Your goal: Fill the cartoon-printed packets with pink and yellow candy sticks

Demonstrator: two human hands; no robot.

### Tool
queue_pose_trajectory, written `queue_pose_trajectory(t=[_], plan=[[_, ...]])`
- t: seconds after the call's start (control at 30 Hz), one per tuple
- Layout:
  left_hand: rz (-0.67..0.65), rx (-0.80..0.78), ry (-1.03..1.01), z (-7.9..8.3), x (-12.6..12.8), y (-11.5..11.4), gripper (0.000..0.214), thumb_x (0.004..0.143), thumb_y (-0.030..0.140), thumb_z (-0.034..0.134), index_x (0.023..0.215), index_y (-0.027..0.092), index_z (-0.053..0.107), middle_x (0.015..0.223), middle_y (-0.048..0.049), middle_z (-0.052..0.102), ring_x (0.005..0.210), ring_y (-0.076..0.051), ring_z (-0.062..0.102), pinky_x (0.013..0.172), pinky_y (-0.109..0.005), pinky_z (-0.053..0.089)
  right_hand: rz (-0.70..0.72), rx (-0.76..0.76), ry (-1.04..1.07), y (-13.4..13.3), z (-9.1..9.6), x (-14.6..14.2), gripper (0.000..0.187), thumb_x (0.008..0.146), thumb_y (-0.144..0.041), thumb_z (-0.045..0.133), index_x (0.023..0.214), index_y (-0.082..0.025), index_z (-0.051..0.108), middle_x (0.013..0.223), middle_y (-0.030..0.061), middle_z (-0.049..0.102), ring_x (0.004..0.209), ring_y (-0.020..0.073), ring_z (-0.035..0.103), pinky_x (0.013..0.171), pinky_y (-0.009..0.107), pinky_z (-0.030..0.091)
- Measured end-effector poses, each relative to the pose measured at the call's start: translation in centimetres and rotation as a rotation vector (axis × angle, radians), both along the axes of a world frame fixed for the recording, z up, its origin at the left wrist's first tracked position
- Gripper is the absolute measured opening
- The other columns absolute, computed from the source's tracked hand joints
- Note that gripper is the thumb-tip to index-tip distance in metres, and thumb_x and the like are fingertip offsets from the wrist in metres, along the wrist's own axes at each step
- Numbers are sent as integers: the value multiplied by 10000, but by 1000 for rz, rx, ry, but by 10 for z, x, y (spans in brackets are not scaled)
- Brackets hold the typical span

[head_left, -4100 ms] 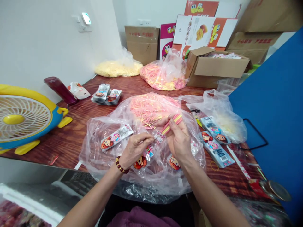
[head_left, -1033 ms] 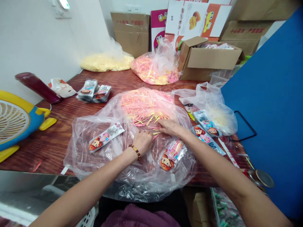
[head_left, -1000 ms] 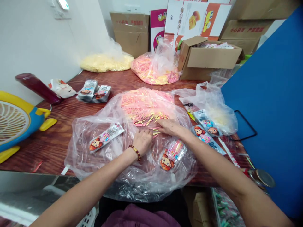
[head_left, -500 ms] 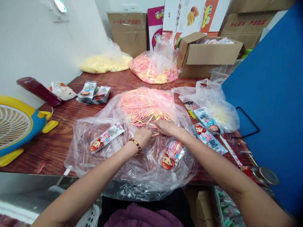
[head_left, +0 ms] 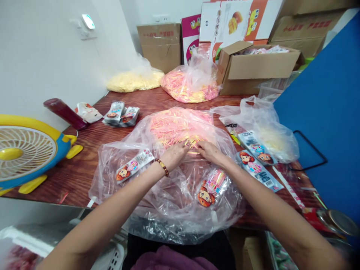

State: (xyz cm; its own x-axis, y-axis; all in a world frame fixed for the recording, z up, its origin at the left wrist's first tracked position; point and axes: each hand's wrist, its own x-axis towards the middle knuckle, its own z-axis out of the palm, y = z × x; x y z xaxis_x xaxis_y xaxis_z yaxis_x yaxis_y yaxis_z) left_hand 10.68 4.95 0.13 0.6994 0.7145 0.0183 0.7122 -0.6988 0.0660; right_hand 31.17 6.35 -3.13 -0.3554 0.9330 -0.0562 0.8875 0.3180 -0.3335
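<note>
A big clear plastic bag point(head_left: 180, 221) lies spread in front of me, with a heap of thin pink and yellow sticks point(head_left: 180, 125) at its far end. My left hand point(head_left: 174, 153), with a beaded bracelet at the wrist, has its fingers closed at the heap's near edge. Opposite it, my right hand point(head_left: 210, 150) is curled in at the same edge. A few yellow sticks show between the two hands; the fingertips are partly hidden among them. On the bag lie a flat printed pouch point(head_left: 135, 166) to the left and a filled printed pouch point(head_left: 212, 187) under my right forearm.
A yellow and blue fan point(head_left: 30, 150) and a dark red bottle point(head_left: 66, 113) stand left. Stacked pouches point(head_left: 114, 113) lie behind. Bags of yellow pieces point(head_left: 135, 81) and sticks point(head_left: 189, 84) sit at the back beside an open carton point(head_left: 261, 69). More pouches point(head_left: 258, 170) lie right.
My hands have moved slightly apart at the heap's edge, and yellow sticks now show between them. The whole view has shifted, so the table sits further right.
</note>
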Motion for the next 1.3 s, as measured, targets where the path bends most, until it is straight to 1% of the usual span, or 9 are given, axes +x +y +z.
queue_pose_trajectory(t=[0.1,0.23,0.4,0.6,0.77,0.93,1.1,1.2,1.3], plan=[[37,11,97,-1,-6,19,189,931,106,466,1019,160,624,973,-95,667,912,-206,640,798,-305,506,-51,30,86,3,4,2,265,952,-247,434,840,-136,647,807,62,670,695,148,557,605,238,334],[124,70,147,-15,-15,27,213,924,106,461,1065,169,609,1020,-96,657,975,-220,621,796,-307,503,49,38,107,5,7,-19,266,961,-227,437,880,-135,673,869,80,694,764,160,589,683,245,380],[185,99,146,-15,-32,16,228,948,129,417,1082,140,601,1083,-115,633,1029,-228,579,851,-331,489,146,92,81,9,7,-55,260,969,-159,411,1040,-112,657,1070,127,690,963,191,621,853,270,429],[157,67,166,-13,-64,-4,215,947,162,443,889,139,649,973,-118,644,916,-243,568,820,-377,470,217,99,-74,7,6,-67,296,921,-189,520,1193,-88,578,1222,162,617,1090,236,601,925,299,445],[165,47,149,-24,-71,-12,224,946,165,454,856,149,658,954,-114,639,910,-243,569,836,-396,447,203,82,-152,13,2,-71,273,901,-125,489,1152,-101,595,1192,160,620,1081,241,601,926,305,441],[164,48,120,-28,-73,-15,225,949,171,451,871,148,662,951,-118,631,917,-249,562,837,-398,438,221,73,-72,18,2,-69,222,906,-152,484,1086,-106,606,1135,142,633,983,203,602,849,277,439],[166,71,93,-35,-75,-14,231,957,189,448,891,142,664,944,-117,632,917,-252,560,818,-391,441,220,59,-56,20,0,-92,249,957,-186,418,1075,-115,626,1075,122,652,959,184,594,845,269,425],[178,62,64,-36,-76,-15,244,967,203,440,897,139,665,967,-116,637,933,-244,562,832,-384,444,206,65,-83,21,1,-106,308,983,-222,376,1073,-109,648,1070,149,655,980,212,606,854,294,434],[189,54,37,-37,-77,-16,262,977,210,423,903,142,665,980,-112,639,943,-232,563,843,-376,443,231,100,-127,19,8,-104,320,960,-314,451,1124,-118,645,1169,178,619,1084,268,580,912,346,430]])
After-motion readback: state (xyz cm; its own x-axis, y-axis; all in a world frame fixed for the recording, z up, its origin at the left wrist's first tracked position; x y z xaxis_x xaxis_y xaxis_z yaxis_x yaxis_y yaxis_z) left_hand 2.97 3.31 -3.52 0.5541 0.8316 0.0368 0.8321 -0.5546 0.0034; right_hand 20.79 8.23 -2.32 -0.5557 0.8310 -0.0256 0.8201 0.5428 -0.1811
